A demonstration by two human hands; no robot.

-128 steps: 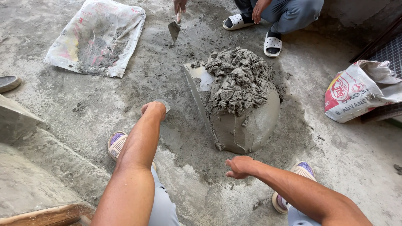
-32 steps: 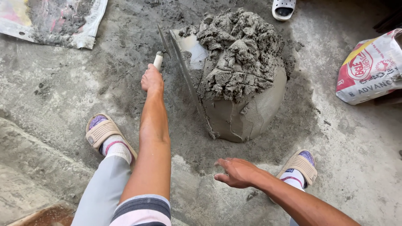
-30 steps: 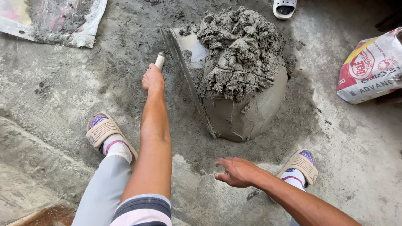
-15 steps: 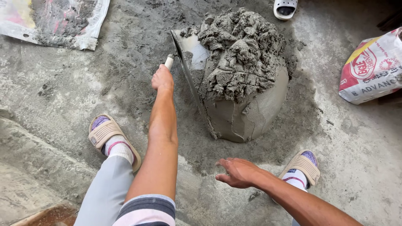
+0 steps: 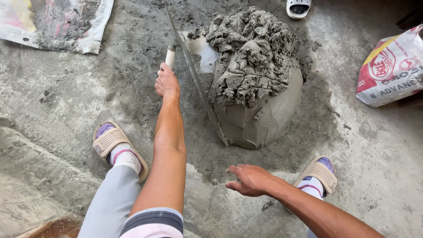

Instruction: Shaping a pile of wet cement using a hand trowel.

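My left hand (image 5: 166,82) grips the pale handle of a long flat trowel (image 5: 194,79), whose blade stands on edge against the left side of a grey cement mound (image 5: 257,79). The mound has a rough, crumbly top and a smoothed lower wall. My right hand (image 5: 250,180) hovers open just above the wet floor, in front of the mound, holding nothing. My two sandalled feet flank the spot where I crouch.
A cement-smeared sack (image 5: 57,22) lies flat at the upper left. A red and white cement bag (image 5: 392,66) sits at the right edge. Another person's white sandal (image 5: 298,8) shows at the top. A raised concrete ledge (image 5: 39,172) runs along the lower left.
My left hand has moved the trowel up and inward against the mound's left side. The view has shifted closer. My right hand has stayed in place.
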